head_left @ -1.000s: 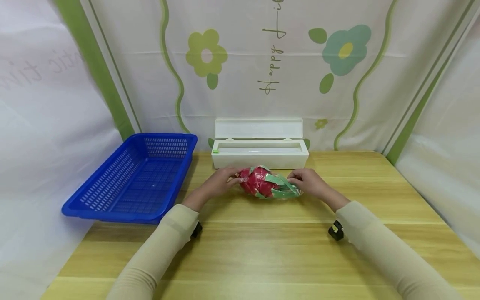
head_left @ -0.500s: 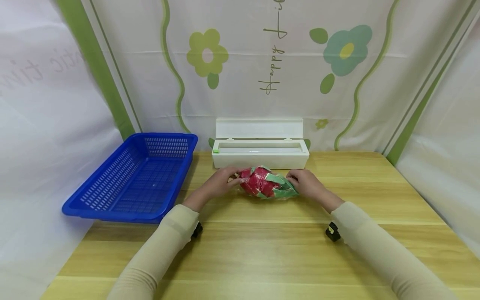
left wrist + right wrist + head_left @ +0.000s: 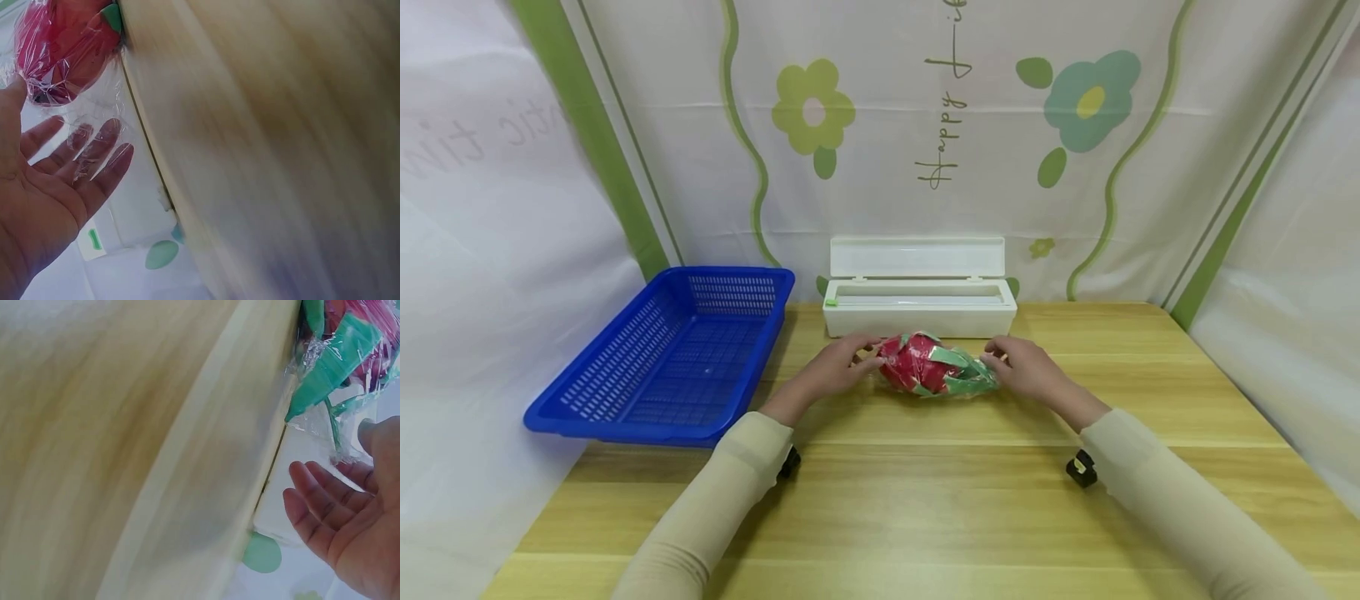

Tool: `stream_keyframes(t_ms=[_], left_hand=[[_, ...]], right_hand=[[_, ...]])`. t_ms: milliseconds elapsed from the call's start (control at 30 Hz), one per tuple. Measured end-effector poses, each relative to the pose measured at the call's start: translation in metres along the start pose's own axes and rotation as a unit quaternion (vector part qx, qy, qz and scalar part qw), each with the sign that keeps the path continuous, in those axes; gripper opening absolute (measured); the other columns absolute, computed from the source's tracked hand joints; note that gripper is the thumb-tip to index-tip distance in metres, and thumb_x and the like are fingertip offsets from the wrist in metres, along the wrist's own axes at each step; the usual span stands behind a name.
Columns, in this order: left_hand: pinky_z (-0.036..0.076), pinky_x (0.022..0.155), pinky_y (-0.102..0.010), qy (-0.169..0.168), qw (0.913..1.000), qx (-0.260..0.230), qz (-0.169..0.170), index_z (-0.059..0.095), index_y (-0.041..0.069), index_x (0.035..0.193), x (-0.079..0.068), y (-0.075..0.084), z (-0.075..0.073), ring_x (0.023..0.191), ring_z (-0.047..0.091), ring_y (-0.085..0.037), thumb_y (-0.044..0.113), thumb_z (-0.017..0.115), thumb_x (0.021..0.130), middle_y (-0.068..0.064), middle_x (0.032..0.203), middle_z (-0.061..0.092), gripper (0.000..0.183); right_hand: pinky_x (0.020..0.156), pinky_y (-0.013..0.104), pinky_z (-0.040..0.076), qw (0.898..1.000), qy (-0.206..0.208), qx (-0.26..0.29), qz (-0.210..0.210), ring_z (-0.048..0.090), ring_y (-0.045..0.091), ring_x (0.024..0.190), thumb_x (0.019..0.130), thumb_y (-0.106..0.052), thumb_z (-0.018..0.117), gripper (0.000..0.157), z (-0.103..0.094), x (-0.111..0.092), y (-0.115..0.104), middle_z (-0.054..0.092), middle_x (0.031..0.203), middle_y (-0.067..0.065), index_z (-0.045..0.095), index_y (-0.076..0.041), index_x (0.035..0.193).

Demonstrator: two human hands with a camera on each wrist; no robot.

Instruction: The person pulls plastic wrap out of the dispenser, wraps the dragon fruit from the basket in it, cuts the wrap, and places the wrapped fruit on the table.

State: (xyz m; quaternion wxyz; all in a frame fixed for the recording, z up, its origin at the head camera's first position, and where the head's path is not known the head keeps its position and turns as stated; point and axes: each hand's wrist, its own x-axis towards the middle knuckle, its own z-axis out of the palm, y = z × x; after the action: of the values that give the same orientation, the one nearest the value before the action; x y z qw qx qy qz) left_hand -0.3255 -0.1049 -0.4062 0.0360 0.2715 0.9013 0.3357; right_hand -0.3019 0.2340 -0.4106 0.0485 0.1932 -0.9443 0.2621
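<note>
A dragon fruit point(image 3: 917, 364) with a red body and green leaf tips lies on the wooden table in clear plastic film. At its left end my left hand point(image 3: 837, 367) has the thumb close to the red side. The left wrist view shows those fingers point(image 3: 100, 147) loosely extended, with film point(image 3: 115, 94) against them. By the leafy end is my right hand point(image 3: 1026, 368), its thumb near the green tips point(image 3: 340, 362). Its fingers point(image 3: 322, 497) are relaxed and spread below the film's loose edge. Whether either thumb presses on the film, I cannot tell.
Just behind the fruit stands a long white cling film box point(image 3: 921, 322) with its lid point(image 3: 917, 257) raised. A blue plastic basket point(image 3: 625, 432) sits at the left of the table point(image 3: 925, 517). Printed cloth point(image 3: 887, 192) hangs behind the table.
My right hand pushed in against the leafy end half a second ago, and has since drawn slightly right with its fingers loosened. The left hand and the dragon fruit have barely moved.
</note>
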Motion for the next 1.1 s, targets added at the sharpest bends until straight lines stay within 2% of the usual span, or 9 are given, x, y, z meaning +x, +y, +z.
stream_keyframes(t_ms=[167,300,433,600,733,933,1100], left_hand=[[0.051,0.089,-0.039,-0.005,0.9998,0.014,-0.012,0.052,0.011,0.139,-0.001,-0.002,-0.001,0.104,0.061,-0.021,0.042,0.055,0.098,-0.009,0.129,0.058,0.051],[0.050,0.085,-0.038,-0.007,0.9992,0.032,-0.021,0.051,0.011,0.140,-0.002,-0.003,-0.001,0.097,0.061,-0.019,0.045,0.054,0.098,-0.008,0.114,0.064,0.055],[0.050,0.080,-0.037,-0.011,0.9986,0.043,-0.028,0.053,0.008,0.137,-0.002,-0.004,-0.001,0.090,0.059,-0.017,0.045,0.053,0.098,-0.005,0.102,0.064,0.054],[0.050,0.078,-0.036,-0.014,0.9986,0.042,-0.031,0.053,0.008,0.136,-0.002,-0.003,-0.001,0.092,0.059,-0.017,0.046,0.053,0.098,-0.005,0.104,0.063,0.054],[0.051,0.077,-0.036,-0.008,0.9995,0.012,-0.030,0.050,0.006,0.137,-0.001,0.000,-0.003,0.091,0.060,-0.019,0.043,0.055,0.098,-0.009,0.109,0.062,0.054],[0.053,0.080,-0.036,0.019,0.9993,-0.033,0.000,0.050,0.007,0.139,0.001,0.006,-0.004,0.094,0.062,-0.021,0.030,0.063,0.096,-0.012,0.116,0.061,0.051],[0.054,0.075,-0.031,0.046,0.9971,-0.048,0.036,0.063,0.007,0.121,0.004,0.008,-0.001,0.090,0.063,-0.019,0.021,0.067,0.093,-0.006,0.108,0.066,0.031]], right_hand=[[0.071,0.042,0.049,1.000,-0.002,-0.014,0.010,0.059,0.019,0.075,0.099,-0.027,0.058,0.032,-0.005,-0.004,0.001,0.064,0.094,0.008,0.062,0.002,0.112],[0.065,0.037,0.047,1.000,-0.001,-0.012,0.013,0.054,0.016,0.067,0.096,-0.024,0.063,0.032,-0.007,-0.004,-0.002,0.062,0.086,0.006,0.062,0.004,0.111],[0.064,0.036,0.047,1.000,0.001,0.004,0.007,0.056,0.017,0.068,0.093,-0.016,0.067,0.030,-0.007,-0.003,-0.005,0.060,0.082,0.005,0.061,0.006,0.111],[0.066,0.037,0.048,1.000,-0.002,0.014,0.000,0.056,0.018,0.072,0.092,-0.011,0.067,0.027,-0.005,-0.002,-0.007,0.060,0.081,0.004,0.061,0.007,0.112],[0.066,0.037,0.048,1.000,-0.002,0.010,-0.008,0.056,0.017,0.073,0.093,-0.011,0.066,0.026,-0.005,-0.001,-0.009,0.060,0.082,0.003,0.061,0.006,0.111],[0.066,0.037,0.048,1.000,0.002,0.007,-0.027,0.056,0.018,0.075,0.093,-0.012,0.066,0.021,-0.003,-0.001,-0.011,0.061,0.084,0.003,0.062,0.004,0.108],[0.068,0.037,0.049,0.999,0.017,-0.006,-0.039,0.057,0.018,0.076,0.092,-0.009,0.067,0.016,-0.001,0.000,-0.013,0.061,0.084,0.004,0.064,0.002,0.102]])
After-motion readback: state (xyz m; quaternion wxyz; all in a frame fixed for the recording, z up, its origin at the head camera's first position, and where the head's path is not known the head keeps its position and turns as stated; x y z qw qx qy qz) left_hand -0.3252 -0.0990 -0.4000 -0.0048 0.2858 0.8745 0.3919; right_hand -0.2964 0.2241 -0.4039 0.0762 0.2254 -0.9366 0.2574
